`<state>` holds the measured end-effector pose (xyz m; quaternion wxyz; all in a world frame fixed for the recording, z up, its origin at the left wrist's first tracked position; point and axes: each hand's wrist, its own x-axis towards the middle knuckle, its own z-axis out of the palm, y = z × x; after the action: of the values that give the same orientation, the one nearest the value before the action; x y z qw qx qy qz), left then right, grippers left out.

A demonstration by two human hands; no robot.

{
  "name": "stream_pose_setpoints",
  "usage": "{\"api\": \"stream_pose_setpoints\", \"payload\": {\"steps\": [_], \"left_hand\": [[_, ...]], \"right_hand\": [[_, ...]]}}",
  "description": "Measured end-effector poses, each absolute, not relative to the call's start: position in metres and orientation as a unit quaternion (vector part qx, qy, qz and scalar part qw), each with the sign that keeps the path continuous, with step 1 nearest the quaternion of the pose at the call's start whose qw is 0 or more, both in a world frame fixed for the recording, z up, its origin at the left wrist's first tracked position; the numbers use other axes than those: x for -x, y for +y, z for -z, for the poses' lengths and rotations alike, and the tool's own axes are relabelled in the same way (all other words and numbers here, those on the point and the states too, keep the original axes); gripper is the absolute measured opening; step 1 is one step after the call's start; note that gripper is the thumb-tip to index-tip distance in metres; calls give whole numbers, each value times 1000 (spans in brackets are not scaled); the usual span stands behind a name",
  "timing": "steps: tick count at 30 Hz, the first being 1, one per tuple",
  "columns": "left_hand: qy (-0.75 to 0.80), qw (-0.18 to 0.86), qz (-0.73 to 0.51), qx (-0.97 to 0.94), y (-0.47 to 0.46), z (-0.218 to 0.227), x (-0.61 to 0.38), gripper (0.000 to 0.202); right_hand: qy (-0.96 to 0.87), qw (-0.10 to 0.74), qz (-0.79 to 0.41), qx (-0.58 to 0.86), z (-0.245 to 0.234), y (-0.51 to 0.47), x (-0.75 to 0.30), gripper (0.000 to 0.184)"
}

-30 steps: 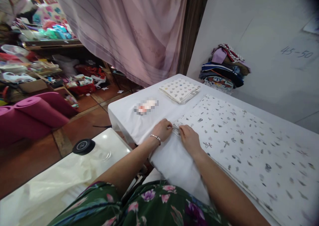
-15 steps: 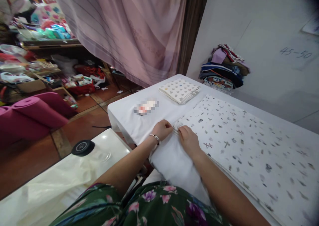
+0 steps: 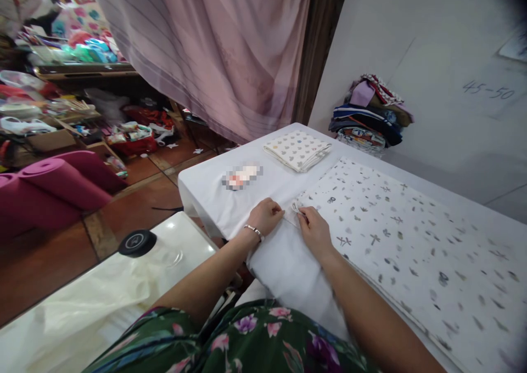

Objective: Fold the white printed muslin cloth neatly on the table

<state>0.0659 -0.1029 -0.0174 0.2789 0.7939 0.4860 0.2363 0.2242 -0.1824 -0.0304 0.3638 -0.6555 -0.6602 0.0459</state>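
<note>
A large white cloth with small plant-like prints (image 3: 395, 236) lies folded in layers on the right of the white-covered table (image 3: 206, 181). At its near left corner, my right hand (image 3: 316, 233) pinches several layers, which curl up slightly between thumb and fingers. My left hand (image 3: 265, 218), with a bracelet on the wrist, is closed just to the left, its fingertips at the edge of a thin pale layer of that same corner. A small gap separates the two hands. Behind them sits a smaller folded cloth with grey prints (image 3: 297, 151).
A blurred-out object (image 3: 242, 176) lies on the table left of the smaller cloth. To my left stands a cream surface (image 3: 82, 301) with a round black item (image 3: 137, 243). Pink rolled mats (image 3: 53, 184) lie on the floor. Folded clothes (image 3: 366, 115) are stacked by the wall.
My right hand has moved slightly right, lifting and peeling back layers at the cloth's corner. My left hand has shifted a little left, so the gap between them is wider.
</note>
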Motion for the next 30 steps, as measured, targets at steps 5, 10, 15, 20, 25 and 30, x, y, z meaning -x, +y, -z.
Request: {"api": "stream_pose_setpoints", "payload": {"steps": [5,10,15,20,25,30], "left_hand": [[460,186,-196,-846,-108,22,-66,15],[468,200,-192,-839,-106,23,-70,10],[493,248,-225,-803,-103,23,-71,8],[502,275,-233,-786,-105,21,-72,7],[482,331,-270,-765,-104,26,-74,6],[424,449,-336,-710,-101,39,-75,15]], "right_hand": [[-678,358,-17,642,29,-184,-223,20],[-711,320,18,626,31,-183,-222,21],[-718,305,46,623,33,-181,-221,18],[-726,266,51,632,34,-180,-219,17],[-726,249,49,639,35,-180,-219,15],[-729,236,43,641,36,-178,-218,17]]}}
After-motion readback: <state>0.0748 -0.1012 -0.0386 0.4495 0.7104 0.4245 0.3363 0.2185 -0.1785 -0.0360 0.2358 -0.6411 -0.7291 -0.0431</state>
